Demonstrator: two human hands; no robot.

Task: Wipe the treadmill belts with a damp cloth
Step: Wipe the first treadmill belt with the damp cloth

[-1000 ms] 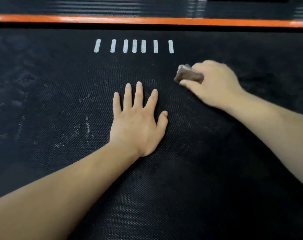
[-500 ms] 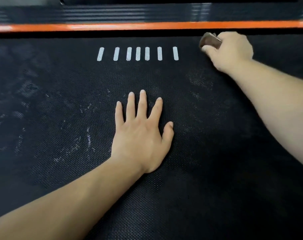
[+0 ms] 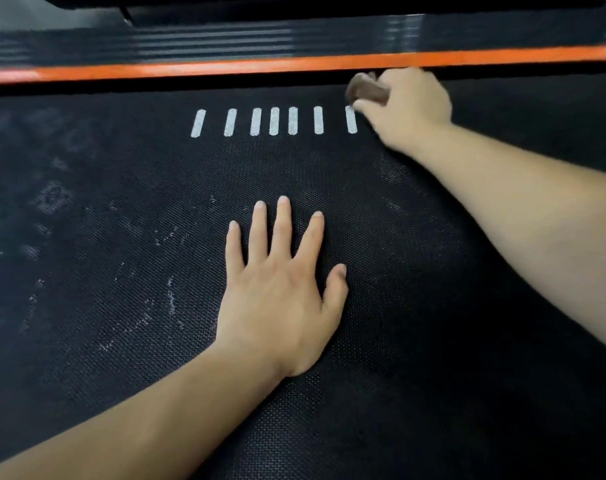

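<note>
Head view | right hand (image 3: 409, 105) fingers curl round cloth (image 3: 365, 89), wadded at their tips on belt (image 3: 121, 358), just short of rail (image 3: 225, 67) | left hand (image 3: 281, 292) flat, fingers spread, holding nothing | risk: wad could jam under rail; dust (image 3: 170, 299) left of left fingers may get missed.

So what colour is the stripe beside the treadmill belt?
The long rail stripe is orange; head view.
</note>
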